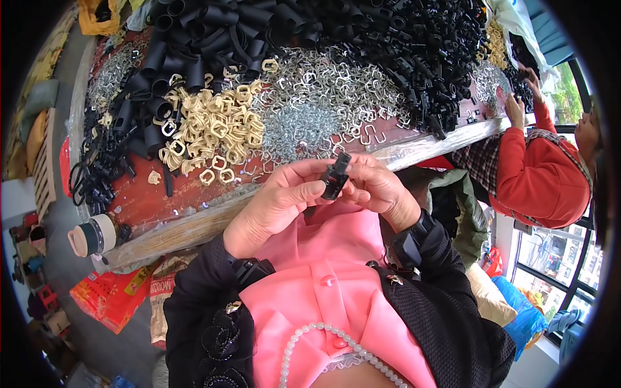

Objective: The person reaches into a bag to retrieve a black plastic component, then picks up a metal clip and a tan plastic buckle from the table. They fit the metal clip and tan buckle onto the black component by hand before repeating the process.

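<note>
Both my hands meet in front of my chest, just short of the table's wooden front edge. A small black plastic part [334,181] is pinched between the thumb and fingers of my left hand [282,196]. My right hand [378,185] grips the upper end of this black piece, its fingertips partly hiding it. Just beyond my hands lie a heap of small silvery screws or pins [297,132], a spread of bent metal clips [362,90] and a pile of cream-coloured plastic rings [213,123].
Black tubes [194,45] and a large heap of black plastic parts [414,52] cover the far table [142,187]. Rolls of tape [94,234] stand at its near left corner. A co-worker in a red top [540,174] handles parts at the right. Sacks [488,294] lie on the floor.
</note>
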`<state>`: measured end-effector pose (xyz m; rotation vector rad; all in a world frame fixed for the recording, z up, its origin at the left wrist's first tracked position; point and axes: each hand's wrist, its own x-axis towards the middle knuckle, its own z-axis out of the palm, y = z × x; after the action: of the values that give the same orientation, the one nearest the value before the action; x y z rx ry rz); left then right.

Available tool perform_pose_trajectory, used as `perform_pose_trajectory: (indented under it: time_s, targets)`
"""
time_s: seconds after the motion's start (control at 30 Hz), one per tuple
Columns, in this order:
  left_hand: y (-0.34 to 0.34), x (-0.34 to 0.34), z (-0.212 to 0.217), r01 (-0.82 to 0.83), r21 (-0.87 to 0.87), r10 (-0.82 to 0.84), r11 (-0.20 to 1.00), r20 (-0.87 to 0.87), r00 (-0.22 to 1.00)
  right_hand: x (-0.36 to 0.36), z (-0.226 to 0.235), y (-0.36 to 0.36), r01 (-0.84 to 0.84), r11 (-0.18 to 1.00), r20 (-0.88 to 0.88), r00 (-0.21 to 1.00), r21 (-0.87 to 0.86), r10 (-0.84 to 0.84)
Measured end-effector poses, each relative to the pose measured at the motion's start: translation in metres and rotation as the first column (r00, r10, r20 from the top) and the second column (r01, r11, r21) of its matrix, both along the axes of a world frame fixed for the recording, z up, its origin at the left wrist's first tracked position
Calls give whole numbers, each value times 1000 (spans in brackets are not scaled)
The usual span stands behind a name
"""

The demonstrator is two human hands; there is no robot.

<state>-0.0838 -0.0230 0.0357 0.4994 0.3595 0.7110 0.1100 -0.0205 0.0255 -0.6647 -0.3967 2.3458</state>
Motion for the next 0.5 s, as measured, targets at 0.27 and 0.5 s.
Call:
perform_pose_trajectory:
  time_s: [0.27, 0.5]
  targets:
    - [1, -6, -13, -81, -141, 81, 987, 0, 997, -13, 11, -7, -74, 725, 529, 735, 685, -424]
    - [-2, -6, -13, -64, -220, 75, 973, 42, 996, -11, 9, -4, -548, 29, 351, 494, 836, -796]
